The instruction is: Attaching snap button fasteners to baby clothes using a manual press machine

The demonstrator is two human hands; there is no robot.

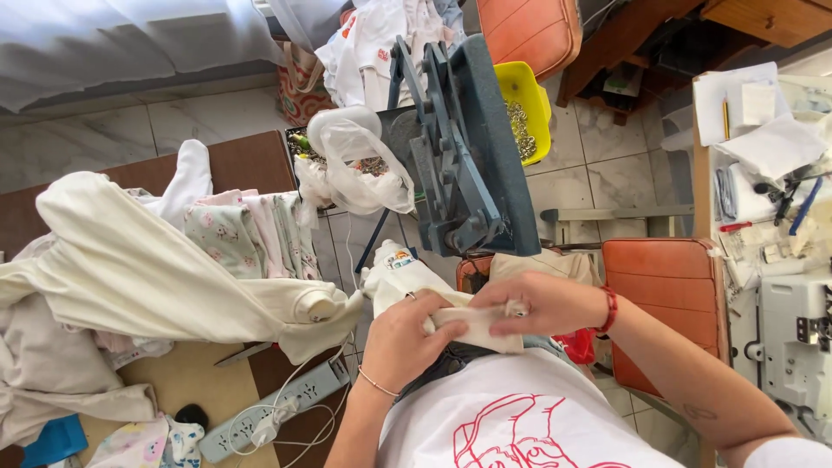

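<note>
Both my hands hold a small white garment [407, 279] in my lap, just below a blue-grey metal press machine [468, 147]. My left hand [407, 334] grips the cloth from below, with a thin bracelet on the wrist. My right hand [542, 303], with a red band on its wrist, pinches the folded edge of the same cloth from the right. A small coloured patch shows on the garment near the press.
A pile of cream and patterned baby clothes [156, 260] lies on the table at left. A power strip [269, 412] lies near the table's edge. A clear plastic bag [360, 165], a yellow bin of metal snaps [522, 108] and an orange chair [667, 295] surround the press. A sewing machine [793, 338] stands at right.
</note>
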